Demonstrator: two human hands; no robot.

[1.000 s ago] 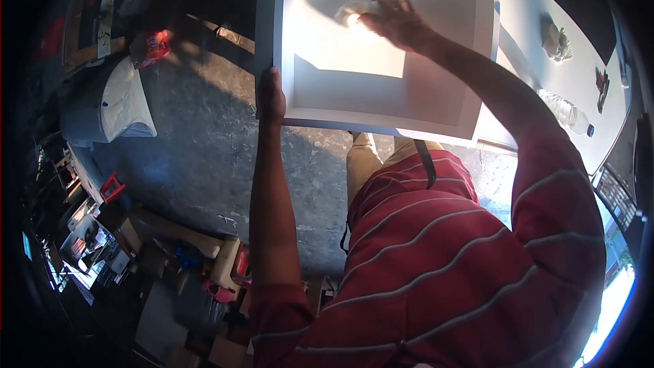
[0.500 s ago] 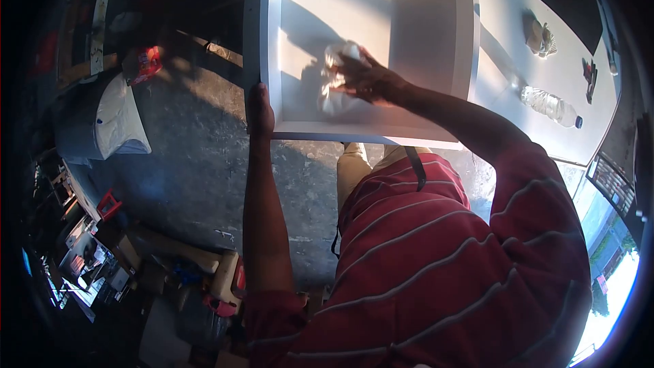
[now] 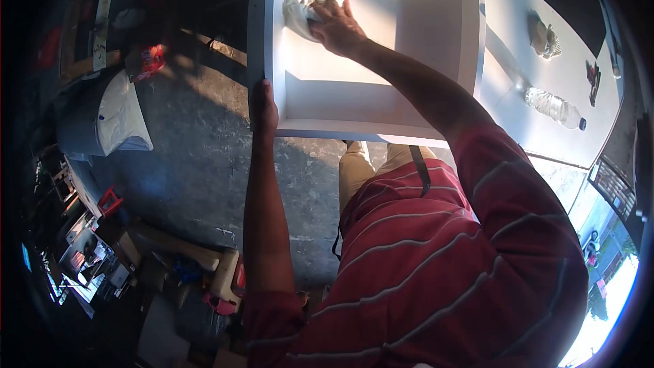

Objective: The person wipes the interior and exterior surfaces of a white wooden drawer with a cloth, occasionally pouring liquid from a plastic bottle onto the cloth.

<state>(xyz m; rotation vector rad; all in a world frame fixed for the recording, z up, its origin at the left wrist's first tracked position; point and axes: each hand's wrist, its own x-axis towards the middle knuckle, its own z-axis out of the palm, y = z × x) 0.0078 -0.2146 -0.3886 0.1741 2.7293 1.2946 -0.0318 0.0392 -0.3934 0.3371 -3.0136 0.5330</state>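
Observation:
In front of me is a white box-like frame (image 3: 368, 127) with raised sides and a flat inner panel, partly in sun and partly in shadow. My right hand (image 3: 338, 29) presses a crumpled white cloth (image 3: 300, 15) against the panel near its far left corner, fingers curled over the cloth. My left hand (image 3: 264, 108) grips the frame's left side wall close to the near corner; most of its fingers are hidden behind the wall.
On the white table (image 3: 507, 105) to the right lie another crumpled cloth (image 3: 545, 41), a dark tool (image 3: 593, 83) and a clear plastic bottle (image 3: 555, 109). A red packet (image 3: 151, 61) and a red stool (image 3: 110, 202) are at left, above the concrete floor (image 3: 197, 184).
My right hand has slid the cloth away from me and slightly left, from the panel's near part to its far left corner. My left hand stays on the frame's side.

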